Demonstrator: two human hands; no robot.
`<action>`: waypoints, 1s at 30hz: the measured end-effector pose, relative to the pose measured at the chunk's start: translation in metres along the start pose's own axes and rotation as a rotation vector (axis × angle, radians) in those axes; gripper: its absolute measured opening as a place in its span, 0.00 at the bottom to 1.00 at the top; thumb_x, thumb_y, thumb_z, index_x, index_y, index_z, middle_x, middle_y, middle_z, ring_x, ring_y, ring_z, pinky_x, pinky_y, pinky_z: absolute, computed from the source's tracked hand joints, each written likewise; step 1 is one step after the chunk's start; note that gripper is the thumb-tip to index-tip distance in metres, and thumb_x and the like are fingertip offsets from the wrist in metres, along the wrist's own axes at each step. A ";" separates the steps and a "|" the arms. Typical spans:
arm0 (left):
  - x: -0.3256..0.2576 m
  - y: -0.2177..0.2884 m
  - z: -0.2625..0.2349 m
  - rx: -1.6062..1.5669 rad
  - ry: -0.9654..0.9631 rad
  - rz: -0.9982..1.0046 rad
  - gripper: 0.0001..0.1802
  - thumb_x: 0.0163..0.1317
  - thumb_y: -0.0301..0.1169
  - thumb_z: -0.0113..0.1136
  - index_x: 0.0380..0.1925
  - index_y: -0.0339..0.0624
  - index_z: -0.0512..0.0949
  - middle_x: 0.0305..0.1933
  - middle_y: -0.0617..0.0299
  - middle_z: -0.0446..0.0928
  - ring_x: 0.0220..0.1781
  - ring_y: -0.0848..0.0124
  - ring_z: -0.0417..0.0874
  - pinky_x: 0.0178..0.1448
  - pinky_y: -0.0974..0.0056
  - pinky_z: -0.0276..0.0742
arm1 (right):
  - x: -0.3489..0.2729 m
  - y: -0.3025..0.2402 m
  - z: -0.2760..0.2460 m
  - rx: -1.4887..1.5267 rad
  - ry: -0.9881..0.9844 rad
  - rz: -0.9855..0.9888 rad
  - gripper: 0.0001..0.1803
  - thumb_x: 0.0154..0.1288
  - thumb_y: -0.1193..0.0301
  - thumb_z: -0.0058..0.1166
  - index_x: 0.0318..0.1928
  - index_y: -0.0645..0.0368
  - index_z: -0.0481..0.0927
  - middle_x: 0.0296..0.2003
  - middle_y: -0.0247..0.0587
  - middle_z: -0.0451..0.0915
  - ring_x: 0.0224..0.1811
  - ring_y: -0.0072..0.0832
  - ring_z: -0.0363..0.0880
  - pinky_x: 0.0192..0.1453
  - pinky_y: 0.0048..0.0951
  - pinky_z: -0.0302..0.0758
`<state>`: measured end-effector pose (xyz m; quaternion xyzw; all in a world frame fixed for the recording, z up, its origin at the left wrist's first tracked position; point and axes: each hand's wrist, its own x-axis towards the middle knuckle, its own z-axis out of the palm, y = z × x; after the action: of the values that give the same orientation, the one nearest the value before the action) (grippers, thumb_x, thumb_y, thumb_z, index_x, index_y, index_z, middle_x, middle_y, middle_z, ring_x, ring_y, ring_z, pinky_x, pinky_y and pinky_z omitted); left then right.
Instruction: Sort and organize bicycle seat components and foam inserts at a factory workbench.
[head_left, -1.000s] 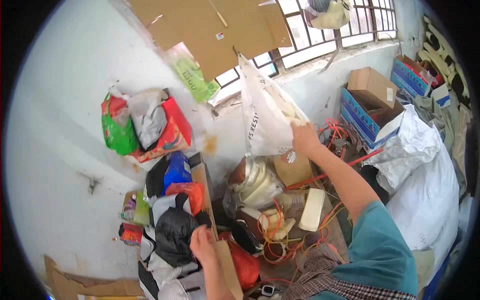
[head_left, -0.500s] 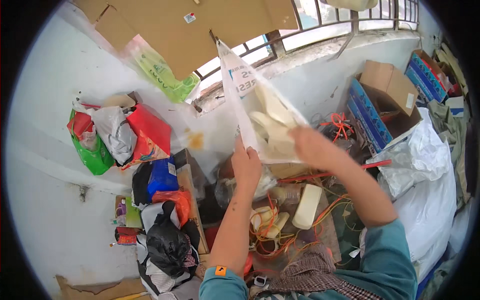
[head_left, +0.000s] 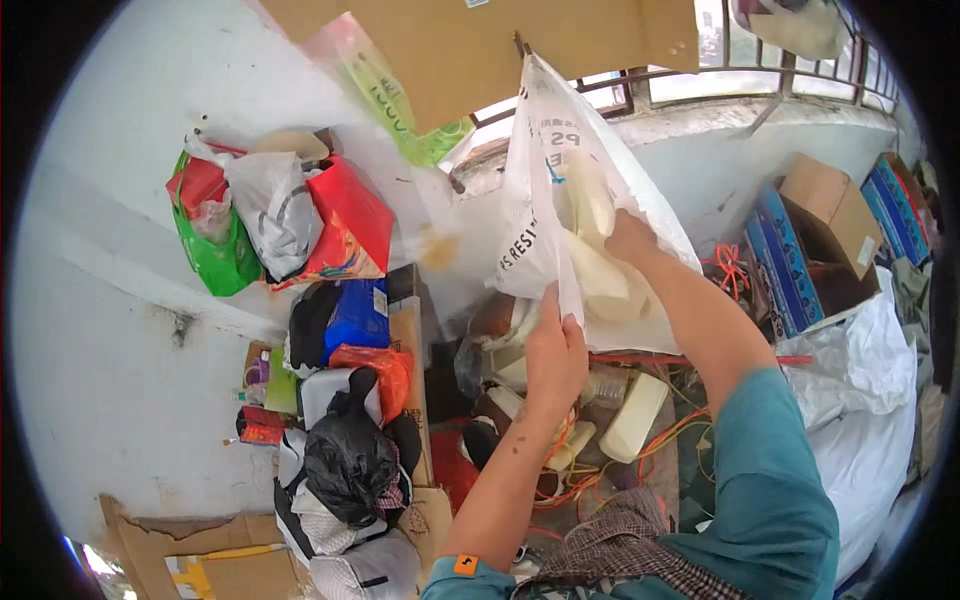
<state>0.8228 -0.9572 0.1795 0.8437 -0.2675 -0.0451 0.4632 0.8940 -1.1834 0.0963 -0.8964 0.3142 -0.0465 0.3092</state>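
Observation:
A white plastic sack (head_left: 520,225) with printing hangs from a hook on the window bars, its mouth spread towards me. Inside lie several smooth cream-coloured moulded pieces (head_left: 598,275). My left hand (head_left: 556,360) is closed, pinching the lower front edge of the sack between thumb and fingers. Within the sack's opening, my right hand (head_left: 632,238) bends its fingers against the cream pieces; what lies under the fingertips is hidden. Below my hands, a cream block (head_left: 636,418) rests among orange cords (head_left: 590,490).
Cardboard (head_left: 580,60) covers part of the barred window. Filled bags (head_left: 275,215) hang on the left wall above a pile with a black bag (head_left: 350,470). At right stand blue-sided boxes (head_left: 785,260) and a large white sack (head_left: 860,470). A red rod (head_left: 795,360) lies across.
My view has turned left, shifting the scene rightward. My right hand has gone from the sack's right side into its opening, and the sack is spread wider. The left hand keeps its pinch.

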 end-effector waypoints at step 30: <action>-0.044 0.003 -0.129 -1.447 0.050 0.287 0.36 0.47 0.40 0.56 0.59 0.40 0.66 0.58 0.51 0.70 0.64 0.46 0.64 0.68 0.44 0.54 | -0.048 -0.036 -0.059 0.050 0.000 -0.604 0.16 0.59 0.73 0.49 0.47 0.70 0.73 0.43 0.57 0.77 0.45 0.46 0.77 0.51 0.36 0.73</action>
<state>0.8253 -0.8393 0.2472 0.2847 -0.2680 -0.1301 0.9112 0.8584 -1.1641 0.1698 -0.9413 0.0320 -0.1443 0.3034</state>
